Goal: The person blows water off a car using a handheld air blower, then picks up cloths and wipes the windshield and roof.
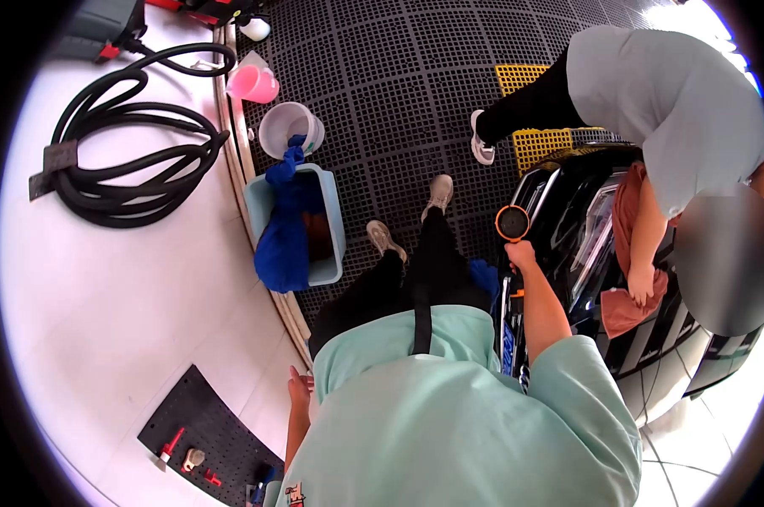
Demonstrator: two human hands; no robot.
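Note:
My right hand (520, 253) is wrapped round the handle of a round black tool with an orange rim (512, 223); its exact kind I cannot make out. The tool is held beside the front end of a black car (559, 203), close to its grille and headlight. My left hand (300, 386) hangs low by the white wall, its fingers apart and holding nothing. A blue cloth (483, 277) shows between my leg and the car, partly hidden.
A co-worker (677, 93) bends over the car, one hand on a reddish-brown cloth (633, 311). Left stand a light blue bin (336, 228) draped with blue cloth, a white bucket (314, 127) and a pink jug (255, 84). A coiled black hose (154, 190) hangs on the wall.

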